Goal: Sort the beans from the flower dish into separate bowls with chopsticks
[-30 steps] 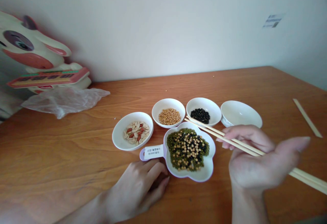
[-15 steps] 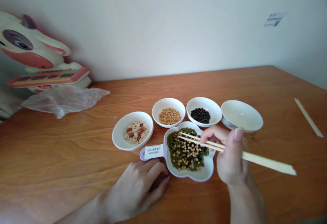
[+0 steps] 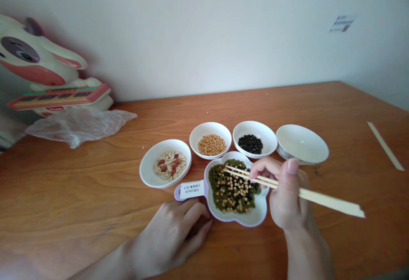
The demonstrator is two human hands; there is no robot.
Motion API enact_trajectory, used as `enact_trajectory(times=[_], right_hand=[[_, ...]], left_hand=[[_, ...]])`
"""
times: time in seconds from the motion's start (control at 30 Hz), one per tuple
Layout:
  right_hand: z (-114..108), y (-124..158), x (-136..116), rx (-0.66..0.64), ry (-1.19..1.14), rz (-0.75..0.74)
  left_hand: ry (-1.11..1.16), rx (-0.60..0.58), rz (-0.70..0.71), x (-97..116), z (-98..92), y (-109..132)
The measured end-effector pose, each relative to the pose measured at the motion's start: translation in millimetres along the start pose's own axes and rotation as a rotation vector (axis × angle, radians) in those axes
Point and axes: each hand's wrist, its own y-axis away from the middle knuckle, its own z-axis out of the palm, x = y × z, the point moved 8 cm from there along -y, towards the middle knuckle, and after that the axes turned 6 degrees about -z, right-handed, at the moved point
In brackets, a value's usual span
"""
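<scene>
My right hand (image 3: pixel 287 190) is closed around a pair of wooden chopsticks (image 3: pixel 319 197), whose tips reach into the beans at the upper part of a flower-shaped dish (image 3: pixel 260 212). Green, black and tan beans (image 3: pixel 234 188) lie mixed in that white dish with its lilac rim and labelled handle (image 3: pixel 191 190). Whether the tips pinch a bean is too small to tell. My left hand (image 3: pixel 175 233) rests on the table beside the dish, below the handle, fingers loosely curled with nothing seen in them.
Behind the dish stand white bowls: one with peanuts (image 3: pixel 171 165), one with tan beans (image 3: pixel 211 145), one with black beans (image 3: pixel 251 144), and an empty bowl (image 3: pixel 302 144). A paper chopstick sleeve or strip (image 3: pixel 385 146) lies right. A cow toy (image 3: pixel 60 67) and plastic bag (image 3: pixel 83 124) sit left.
My right hand has shifted slightly, and the back ends of the chopsticks have moved a little left. The tips stay over the same patch of beans. My left hand looks still.
</scene>
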Motion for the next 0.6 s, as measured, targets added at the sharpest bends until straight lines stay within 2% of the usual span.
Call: enact_trajectory(times=[0.4,0.6], right_hand=[[-1.7,-0.8,-4.0,0.044,-0.016,-0.024],[-12.3,2.0,0.6,0.096,-0.081,0.005]], left_hand=[[0.000,-0.041,-0.015,-2.7,3.7,-0.1],[0.007,-0.055,-0.018,-1.6,4.0,0.1]])
